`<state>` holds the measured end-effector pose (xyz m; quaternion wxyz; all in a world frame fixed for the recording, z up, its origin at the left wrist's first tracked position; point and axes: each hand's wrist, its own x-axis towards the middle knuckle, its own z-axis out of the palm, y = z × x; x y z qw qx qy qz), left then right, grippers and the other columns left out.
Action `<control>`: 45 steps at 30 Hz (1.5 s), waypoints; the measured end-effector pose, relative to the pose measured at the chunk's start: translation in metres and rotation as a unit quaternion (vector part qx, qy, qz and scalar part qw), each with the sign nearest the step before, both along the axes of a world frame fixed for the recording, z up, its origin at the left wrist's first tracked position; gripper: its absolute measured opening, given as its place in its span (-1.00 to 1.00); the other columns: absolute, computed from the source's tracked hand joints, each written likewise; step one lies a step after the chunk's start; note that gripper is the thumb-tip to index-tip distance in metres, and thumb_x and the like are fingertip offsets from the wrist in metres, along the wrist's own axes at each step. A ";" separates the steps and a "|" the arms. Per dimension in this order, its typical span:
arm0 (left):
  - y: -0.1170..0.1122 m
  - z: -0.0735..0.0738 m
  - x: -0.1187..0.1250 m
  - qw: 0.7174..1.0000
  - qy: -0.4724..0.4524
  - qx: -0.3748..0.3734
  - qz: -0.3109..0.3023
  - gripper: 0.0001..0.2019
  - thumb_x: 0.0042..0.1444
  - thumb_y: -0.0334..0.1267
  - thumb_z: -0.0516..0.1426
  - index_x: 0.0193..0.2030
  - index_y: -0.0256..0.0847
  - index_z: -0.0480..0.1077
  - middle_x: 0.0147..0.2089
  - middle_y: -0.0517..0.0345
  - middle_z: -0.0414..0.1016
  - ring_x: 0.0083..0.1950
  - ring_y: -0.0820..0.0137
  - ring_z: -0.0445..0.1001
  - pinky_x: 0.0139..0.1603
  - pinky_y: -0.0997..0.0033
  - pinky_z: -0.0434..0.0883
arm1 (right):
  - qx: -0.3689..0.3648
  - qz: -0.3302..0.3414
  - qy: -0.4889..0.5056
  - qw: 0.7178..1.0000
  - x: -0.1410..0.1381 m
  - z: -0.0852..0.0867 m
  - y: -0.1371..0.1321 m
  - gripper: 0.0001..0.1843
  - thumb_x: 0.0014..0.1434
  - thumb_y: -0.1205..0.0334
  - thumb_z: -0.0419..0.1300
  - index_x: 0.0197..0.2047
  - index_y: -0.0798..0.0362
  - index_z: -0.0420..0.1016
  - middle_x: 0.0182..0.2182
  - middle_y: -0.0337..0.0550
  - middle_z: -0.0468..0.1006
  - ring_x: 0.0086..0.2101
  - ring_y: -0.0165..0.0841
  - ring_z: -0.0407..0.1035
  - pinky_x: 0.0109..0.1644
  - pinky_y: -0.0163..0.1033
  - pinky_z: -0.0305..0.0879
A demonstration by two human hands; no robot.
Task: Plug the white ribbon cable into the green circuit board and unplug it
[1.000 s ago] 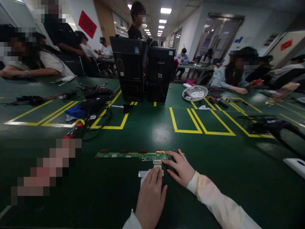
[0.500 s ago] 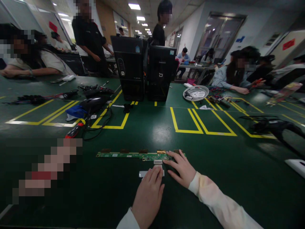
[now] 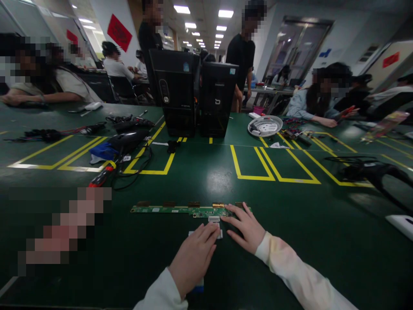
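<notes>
A long, narrow green circuit board [image 3: 174, 210] lies flat on the green tabletop, with brown-gold flexible strips along its far edge. At its near edge sits a pale connector [image 3: 214, 219]. My left hand [image 3: 193, 256] has its fingers pressed together on a white flat ribbon cable [image 3: 220, 233] just below that connector; most of the cable is hidden under the hand. The cable's blue end [image 3: 199, 286] shows beneath my palm. My right hand [image 3: 245, 227] rests spread over the board's right end, fingertips touching it, gripping nothing.
Two black computer towers [image 3: 176, 92] stand at the back. A white basket [image 3: 265, 125] sits right of them. A red-handled tool [image 3: 101, 176], a blue cloth [image 3: 103, 151] and black cables lie to the left. Yellow tape marks the table. Several people are around.
My left hand has turned and its wrist moved left, uncovering the cable's blue end, while its fingertips stay near the connector. My right hand and the board are still. People behind have moved.
</notes>
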<state>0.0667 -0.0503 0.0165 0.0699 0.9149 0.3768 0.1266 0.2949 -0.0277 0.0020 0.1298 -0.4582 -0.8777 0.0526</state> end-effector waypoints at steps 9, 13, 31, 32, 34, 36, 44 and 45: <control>0.020 -0.003 -0.017 0.996 -0.018 -0.046 -0.075 -0.56 0.25 -0.39 -0.05 0.26 -0.09 0.14 0.27 0.15 0.27 0.25 0.33 0.26 0.25 0.19 0.23 | -0.021 0.005 -0.006 1.000 0.001 -0.001 0.001 -0.56 0.22 0.14 0.03 0.16 -0.06 0.28 0.23 0.01 0.17 0.24 -0.17 0.00 0.25 0.31 -0.24; 0.026 0.000 -0.020 0.994 -0.013 -0.060 -0.086 -0.57 0.26 -0.36 -0.05 0.27 -0.08 0.14 0.27 0.15 0.26 0.23 0.32 0.28 0.24 0.19 0.24 | -0.010 0.004 -0.002 1.000 0.000 0.000 0.000 -0.58 0.22 0.16 0.03 0.15 -0.06 0.30 0.22 0.00 0.19 0.22 -0.17 0.03 0.26 0.30 -0.26; 0.022 0.002 -0.018 0.995 0.011 -0.050 -0.081 -0.54 0.25 -0.38 -0.05 0.29 -0.12 0.11 0.30 0.15 0.22 0.31 0.34 0.15 0.29 0.17 0.16 | 0.005 0.007 0.005 1.000 0.000 0.002 0.000 -0.59 0.21 0.16 0.03 0.14 -0.06 0.32 0.15 0.00 0.28 0.16 -0.19 0.13 0.26 0.26 -0.19; 0.023 0.004 -0.019 0.995 0.011 -0.054 -0.086 -0.55 0.26 -0.38 -0.05 0.29 -0.12 0.11 0.30 0.15 0.22 0.31 0.34 0.16 0.29 0.17 0.16 | 0.003 0.007 0.005 1.000 0.000 0.002 0.000 -0.59 0.21 0.15 0.04 0.14 -0.06 0.32 0.15 -0.01 0.28 0.16 -0.19 0.13 0.26 0.26 -0.19; 0.025 0.005 -0.020 0.994 0.010 -0.058 -0.092 -0.55 0.26 -0.38 -0.05 0.29 -0.11 0.11 0.30 0.15 0.22 0.30 0.34 0.17 0.29 0.17 0.16 | 0.001 0.006 0.005 1.000 0.001 0.002 -0.001 -0.58 0.21 0.15 0.04 0.14 -0.06 0.31 0.15 -0.01 0.28 0.16 -0.19 0.14 0.26 0.26 -0.20; 0.025 0.005 -0.020 0.994 0.011 -0.055 -0.097 -0.54 0.25 -0.38 -0.05 0.29 -0.11 0.11 0.30 0.15 0.23 0.30 0.34 0.17 0.28 0.18 0.16 | 0.000 0.002 0.007 1.000 0.000 0.003 -0.001 -0.58 0.20 0.16 0.04 0.13 -0.06 0.32 0.15 -0.01 0.29 0.16 -0.19 0.14 0.26 0.27 -0.21; 0.023 0.002 -0.016 0.995 0.041 -0.047 -0.083 -0.54 0.26 -0.36 -0.05 0.30 -0.17 0.08 0.31 0.10 0.20 0.32 0.31 0.14 0.28 0.14 0.16 | -0.009 0.005 0.010 1.000 -0.001 0.005 -0.001 -0.57 0.19 0.18 0.05 0.14 -0.06 0.31 0.14 -0.01 0.29 0.16 -0.19 0.13 0.26 0.28 -0.22; 0.023 0.002 -0.017 0.994 0.040 -0.050 -0.086 -0.54 0.26 -0.36 -0.05 0.30 -0.16 0.08 0.31 0.12 0.20 0.32 0.32 0.14 0.28 0.15 0.16 | -0.009 0.004 0.011 1.000 -0.001 0.005 -0.001 -0.58 0.19 0.18 0.05 0.14 -0.06 0.31 0.15 -0.01 0.29 0.16 -0.19 0.13 0.26 0.28 -0.22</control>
